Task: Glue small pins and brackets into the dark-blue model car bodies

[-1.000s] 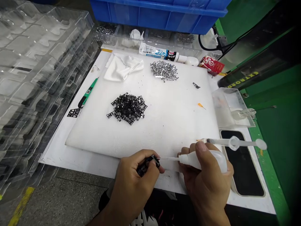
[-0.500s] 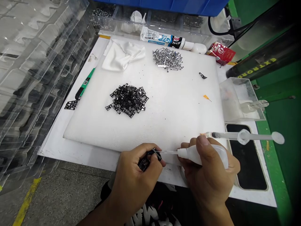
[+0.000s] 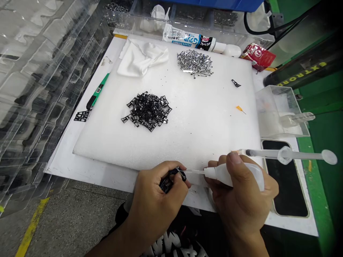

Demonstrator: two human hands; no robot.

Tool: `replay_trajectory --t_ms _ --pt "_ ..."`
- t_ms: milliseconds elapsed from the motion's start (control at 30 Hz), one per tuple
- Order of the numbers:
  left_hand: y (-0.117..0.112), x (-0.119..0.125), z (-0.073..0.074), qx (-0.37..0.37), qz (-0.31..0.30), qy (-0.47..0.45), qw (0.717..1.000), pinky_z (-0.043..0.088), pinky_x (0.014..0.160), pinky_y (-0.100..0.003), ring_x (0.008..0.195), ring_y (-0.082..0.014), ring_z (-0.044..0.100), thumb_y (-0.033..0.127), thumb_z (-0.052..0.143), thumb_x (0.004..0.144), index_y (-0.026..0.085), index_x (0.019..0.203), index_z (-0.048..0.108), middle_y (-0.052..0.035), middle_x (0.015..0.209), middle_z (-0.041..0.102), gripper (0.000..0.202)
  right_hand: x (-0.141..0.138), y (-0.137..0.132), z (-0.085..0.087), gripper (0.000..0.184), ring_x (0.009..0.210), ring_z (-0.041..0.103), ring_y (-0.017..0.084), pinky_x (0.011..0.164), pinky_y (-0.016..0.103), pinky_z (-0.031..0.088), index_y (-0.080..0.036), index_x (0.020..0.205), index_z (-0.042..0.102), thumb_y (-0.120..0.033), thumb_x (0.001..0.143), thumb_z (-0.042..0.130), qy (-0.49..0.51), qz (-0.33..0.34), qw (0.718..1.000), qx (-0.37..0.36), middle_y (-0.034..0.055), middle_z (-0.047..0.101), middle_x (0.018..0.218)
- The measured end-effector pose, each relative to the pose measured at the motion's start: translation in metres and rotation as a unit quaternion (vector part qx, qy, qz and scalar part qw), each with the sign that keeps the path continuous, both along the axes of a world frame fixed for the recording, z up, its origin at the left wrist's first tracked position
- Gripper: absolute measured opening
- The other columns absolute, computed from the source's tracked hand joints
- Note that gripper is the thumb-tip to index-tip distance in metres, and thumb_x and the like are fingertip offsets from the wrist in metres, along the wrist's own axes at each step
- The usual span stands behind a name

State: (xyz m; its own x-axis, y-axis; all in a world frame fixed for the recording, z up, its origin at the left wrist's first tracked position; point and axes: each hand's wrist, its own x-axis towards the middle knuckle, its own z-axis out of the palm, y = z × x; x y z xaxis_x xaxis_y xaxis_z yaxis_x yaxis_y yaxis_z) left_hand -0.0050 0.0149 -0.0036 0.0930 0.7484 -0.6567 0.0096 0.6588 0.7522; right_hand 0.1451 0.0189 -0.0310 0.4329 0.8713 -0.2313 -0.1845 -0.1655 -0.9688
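Note:
My left hand (image 3: 160, 196) is closed on a small black plastic part (image 3: 167, 180), pinched between thumb and fingers and partly hidden by them. Wrapped in my right hand (image 3: 245, 200) is a white squeeze bottle (image 3: 222, 174), lying sideways with its thin clear nozzle (image 3: 195, 171) reaching to the black part. Whether the nozzle tip touches it is too small to tell. A clear syringe (image 3: 268, 154) with a white plunger extends rightward from behind my right thumb, over a phone (image 3: 291, 194); I cannot tell whether my fingers hold it.
The white foam pad (image 3: 203, 117) bears a heap of black frames (image 3: 150, 110), shiny metal pieces (image 3: 194, 63), a white cloth (image 3: 142, 59) and an orange needle tip (image 3: 240, 109). A green cutter (image 3: 98, 92) lies left, a clear box (image 3: 270, 114) right. Clear trays (image 3: 40, 89) stack at left.
The view has shifted a little, so the scene sits slightly further right. Both hands keep their grips, with the nozzle still at the black part. The syringe's plunger end appears further right.

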Motion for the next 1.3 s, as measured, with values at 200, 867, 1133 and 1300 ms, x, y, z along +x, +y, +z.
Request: replay_trajectory --t_ms 200,867,1133,1300 --pt "-0.0058 0.0018 -0.0056 0.026 0.022 0.005 0.999 0.042 0.05 -0.012 0.056 -0.0064 0.058 0.026 0.062 0.091 0.022 0.091 0.075 0.001 0.074 0.076 0.013 -0.0019 0.002 0.0051 0.052 0.042 0.033 0.008 0.036 0.024 0.029 -0.019 0.055 0.036 -0.032 0.082 0.079 0.026 -0.018 1.0 -0.002 -0.0055 0.026 0.053" --pt "-0.0023 -0.0001 -0.0038 0.006 -0.002 -0.002 1.0 0.039 0.044 -0.017 0.045 -0.0052 0.046 0.033 0.061 0.092 0.02 0.096 0.074 -0.001 0.077 0.075 0.019 -0.0021 -0.0021 0.0057 0.052 0.038 0.037 0.008 0.033 0.024 0.028 -0.018 0.049 0.041 -0.03 0.082 0.079 -0.013 -0.02 0.999 0.027 -0.0041 0.033 0.048" --pt "-0.0028 0.0035 0.0006 0.006 0.008 0.022 1.0 0.04 0.046 -0.018 0.044 -0.005 0.045 0.034 0.061 0.09 0.02 0.094 0.074 0.0003 0.076 0.075 0.019 -0.0015 -0.0027 0.005 0.053 0.039 0.035 0.008 0.033 0.023 0.026 -0.017 0.049 0.043 -0.034 0.082 0.079 -0.02 -0.02 0.999 0.024 -0.0036 0.035 0.048" --pt "-0.0024 0.0034 0.0011 0.009 0.006 0.024 1.0 0.04 0.046 -0.018 0.044 -0.0046 0.045 0.035 0.062 0.09 0.02 0.095 0.074 -0.0001 0.077 0.075 0.02 -0.0007 -0.0027 0.0057 0.051 0.039 0.038 0.008 0.034 0.023 0.029 -0.017 0.049 0.045 -0.033 0.081 0.081 -0.014 -0.023 1.0 0.015 -0.0038 0.034 0.049"
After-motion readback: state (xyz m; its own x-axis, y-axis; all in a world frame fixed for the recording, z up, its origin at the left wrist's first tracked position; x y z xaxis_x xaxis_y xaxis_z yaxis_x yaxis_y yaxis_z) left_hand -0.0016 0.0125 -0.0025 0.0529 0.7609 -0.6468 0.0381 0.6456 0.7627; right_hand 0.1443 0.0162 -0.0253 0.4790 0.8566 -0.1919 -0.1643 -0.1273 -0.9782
